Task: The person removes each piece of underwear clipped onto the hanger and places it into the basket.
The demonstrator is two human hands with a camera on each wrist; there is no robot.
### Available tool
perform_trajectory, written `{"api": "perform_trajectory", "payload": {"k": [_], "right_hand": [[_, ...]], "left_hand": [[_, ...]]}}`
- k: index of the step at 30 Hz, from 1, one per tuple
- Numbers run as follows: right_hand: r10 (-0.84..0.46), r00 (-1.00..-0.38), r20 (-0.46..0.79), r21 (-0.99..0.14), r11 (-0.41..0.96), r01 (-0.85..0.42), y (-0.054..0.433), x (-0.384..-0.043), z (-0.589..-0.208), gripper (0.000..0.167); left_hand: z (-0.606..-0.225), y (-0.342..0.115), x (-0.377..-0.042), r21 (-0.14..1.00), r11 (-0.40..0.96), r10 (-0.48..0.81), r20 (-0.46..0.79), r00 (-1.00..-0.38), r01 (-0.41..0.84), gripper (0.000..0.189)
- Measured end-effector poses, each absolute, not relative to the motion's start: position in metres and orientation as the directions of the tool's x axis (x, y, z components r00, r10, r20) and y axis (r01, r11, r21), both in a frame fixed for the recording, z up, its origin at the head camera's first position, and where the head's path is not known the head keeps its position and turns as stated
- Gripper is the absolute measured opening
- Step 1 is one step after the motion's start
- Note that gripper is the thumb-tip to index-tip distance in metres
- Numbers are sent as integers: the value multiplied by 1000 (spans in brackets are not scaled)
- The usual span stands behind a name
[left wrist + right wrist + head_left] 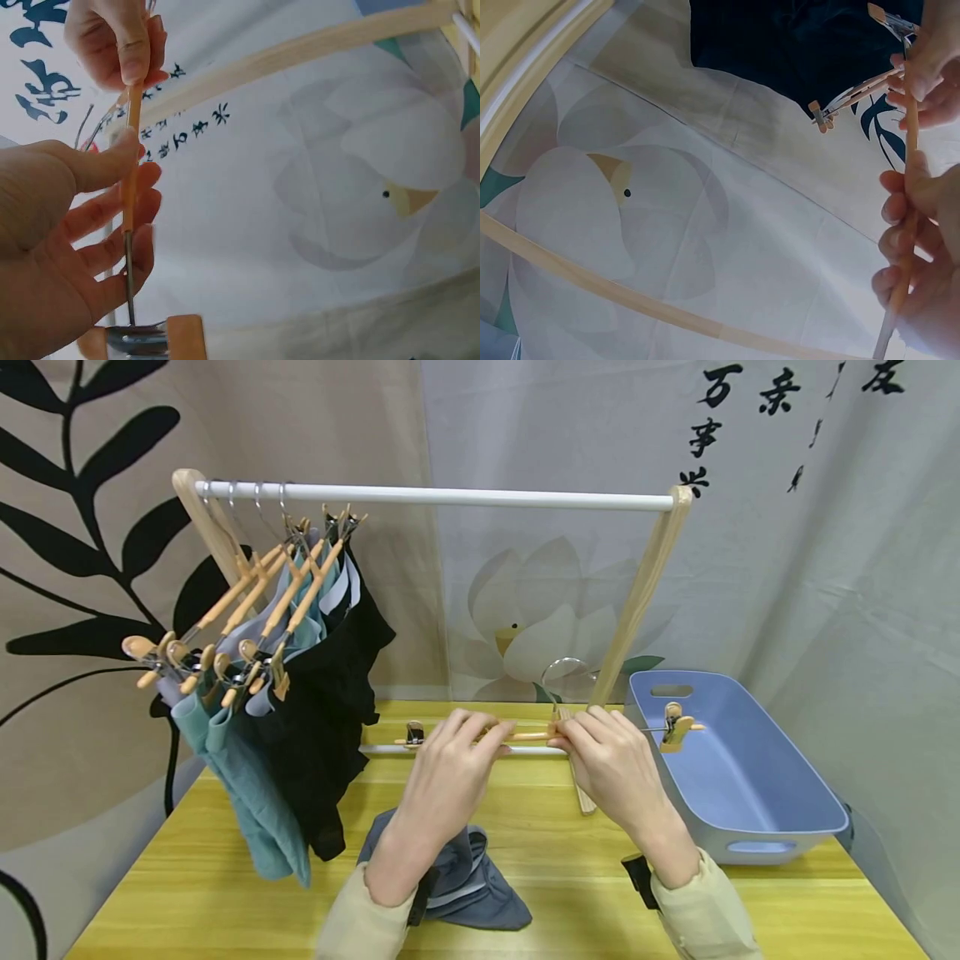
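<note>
Both hands hold a wooden clip hanger (pixel 531 737) level above the table, in front of the rack. My left hand (pixel 457 764) pinches its bar between thumb and fingers left of centre. Farther right along the same bar, my right hand (pixel 618 768) has its fingers curled round the wood. A metal clip with wooden grips (pixel 677 728) sticks out past the right hand, and another clip (pixel 414 734) shows beyond the left. No garment hangs from this hanger. A crumpled grey-blue garment (pixel 487 885) lies on the table below, partly hidden by the left forearm.
A rack with a white rail (pixel 450 498) stands on the wooden table (pixel 555 893). At its left end hang several clip hangers with teal, lilac and black garments (pixel 315 718). To the right sits a blue plastic basin (pixel 750 752). A printed curtain (pixel 825 568) hangs behind.
</note>
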State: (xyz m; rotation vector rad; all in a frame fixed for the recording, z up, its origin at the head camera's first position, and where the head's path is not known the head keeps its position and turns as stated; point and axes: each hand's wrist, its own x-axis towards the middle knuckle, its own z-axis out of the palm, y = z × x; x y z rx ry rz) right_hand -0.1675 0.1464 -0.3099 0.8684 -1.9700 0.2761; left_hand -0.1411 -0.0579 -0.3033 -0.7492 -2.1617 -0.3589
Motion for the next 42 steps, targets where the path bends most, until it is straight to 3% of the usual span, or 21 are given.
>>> {"api": "perform_trajectory", "payload": {"k": [8, 11, 16, 18, 20, 23, 26, 29, 31, 34, 37, 42], "right_hand": [[-436, -322, 840, 120, 729, -673, 142, -165, -310, 37], [-410, -260, 874, 131, 715, -687, 138, -164, -312, 37], [-373, -76, 925, 208, 661, -721, 122, -157, -321, 29], [-399, -49, 915, 231, 621, -749, 112, -155, -329, 21], [-476, -89, 875, 233, 576, -783, 100, -155, -340, 17], [-632, -250, 734, 174, 530, -830, 82, -156, -362, 28], [-769, -428, 475, 65, 516, -854, 66, -160, -384, 56], [-825, -535, 183, -51, 535, -843, 52, -163, -403, 77], [-823, -568, 18, -102, 564, -820, 43, -164, -413, 84], [-798, -589, -124, -115, 601, -791, 33, -165, -422, 88], [-781, -598, -179, -64, 616, -785, 26, -165, -427, 88], [-772, -599, -214, 39, 606, -795, 19, -167, -430, 69]], "left_hand": [[-301, -56, -141, 123, 760, 330, 773, -542, 638, 17], [-302, -58, -140, 133, 763, 316, 777, -544, 633, 17], [-301, -65, -140, 129, 777, 285, 800, -527, 617, 13], [-300, -68, -142, 126, 780, 270, 816, -512, 612, 10], [-300, -71, -143, 125, 786, 256, 826, -503, 606, 9], [-298, -75, -143, 136, 800, 234, 826, -513, 584, 7], [-296, -79, -143, 146, 816, 216, 821, -529, 559, 6], [-293, -81, -142, 145, 828, 204, 821, -533, 541, 5], [-292, -83, -142, 141, 835, 200, 824, -531, 532, 5], [-290, -85, -143, 144, 842, 187, 826, -532, 519, 5], [-288, -86, -143, 153, 854, 165, 827, -537, 498, 6], [-284, -87, -143, 160, 869, 135, 834, -535, 468, 7]]}}
